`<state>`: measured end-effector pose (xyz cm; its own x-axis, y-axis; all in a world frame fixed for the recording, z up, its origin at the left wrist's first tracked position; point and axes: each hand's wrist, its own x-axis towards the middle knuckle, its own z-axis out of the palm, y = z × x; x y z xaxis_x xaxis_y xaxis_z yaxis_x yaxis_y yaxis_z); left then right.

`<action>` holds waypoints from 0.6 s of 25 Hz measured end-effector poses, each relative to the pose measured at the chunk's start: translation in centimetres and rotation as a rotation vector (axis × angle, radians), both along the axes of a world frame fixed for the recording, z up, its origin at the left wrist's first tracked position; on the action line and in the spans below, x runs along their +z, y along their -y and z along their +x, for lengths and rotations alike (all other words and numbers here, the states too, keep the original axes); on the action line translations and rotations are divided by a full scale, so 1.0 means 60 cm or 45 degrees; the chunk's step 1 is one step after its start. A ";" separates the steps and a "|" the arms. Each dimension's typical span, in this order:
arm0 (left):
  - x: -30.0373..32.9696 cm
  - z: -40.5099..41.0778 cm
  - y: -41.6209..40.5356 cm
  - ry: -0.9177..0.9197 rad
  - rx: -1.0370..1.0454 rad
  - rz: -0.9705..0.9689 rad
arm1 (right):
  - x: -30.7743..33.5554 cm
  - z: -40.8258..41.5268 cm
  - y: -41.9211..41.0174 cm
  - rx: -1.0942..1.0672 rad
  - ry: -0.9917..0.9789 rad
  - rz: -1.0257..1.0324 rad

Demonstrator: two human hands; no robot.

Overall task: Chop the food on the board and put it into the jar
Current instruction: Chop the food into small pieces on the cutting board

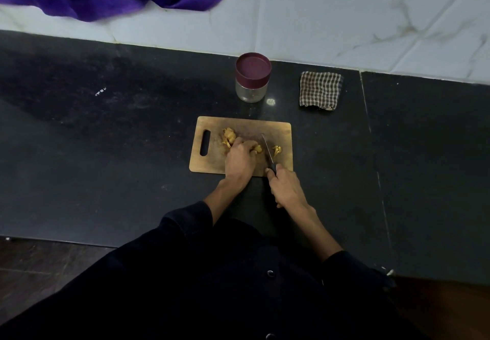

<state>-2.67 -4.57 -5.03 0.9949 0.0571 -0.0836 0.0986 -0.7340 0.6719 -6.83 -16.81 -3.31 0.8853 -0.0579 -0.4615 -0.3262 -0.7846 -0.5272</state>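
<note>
The food (258,149), yellowish pieces, lies on the board (283,130) in three lots: an uncut heap at the left (228,135), a piece under the left hand, and a few cut slivers (277,150) to the right of the blade. The left hand (240,158) is curled down over the middle piece, pinning it to the board. The right hand (286,188) is closed round the handle of the knife (267,151), whose blade runs between the held piece and the slivers; whether the edge touches the board cannot be told. The step in hand is chopping, apparently early. The next move calls for another cut close to the left fingertips. The jar (252,92) stands on the desk (106,154) beyond the board, lid (253,67) on; it must be opened before filling. A checked cloth (320,88) lies right of the jar.
</note>
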 end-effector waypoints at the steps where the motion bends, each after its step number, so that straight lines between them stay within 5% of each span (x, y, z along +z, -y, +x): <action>1: 0.001 0.000 -0.001 -0.008 -0.005 0.003 | 0.001 0.000 -0.001 0.010 0.004 -0.003; 15: -0.001 0.004 0.006 -0.029 0.059 -0.013 | 0.002 0.003 -0.022 0.089 -0.005 -0.241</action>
<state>-2.45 -4.92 -5.08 0.9890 0.1019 -0.1069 0.1474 -0.7213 0.6768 -6.63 -15.48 -3.19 0.8882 -0.0827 -0.4519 -0.2696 -0.8904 -0.3668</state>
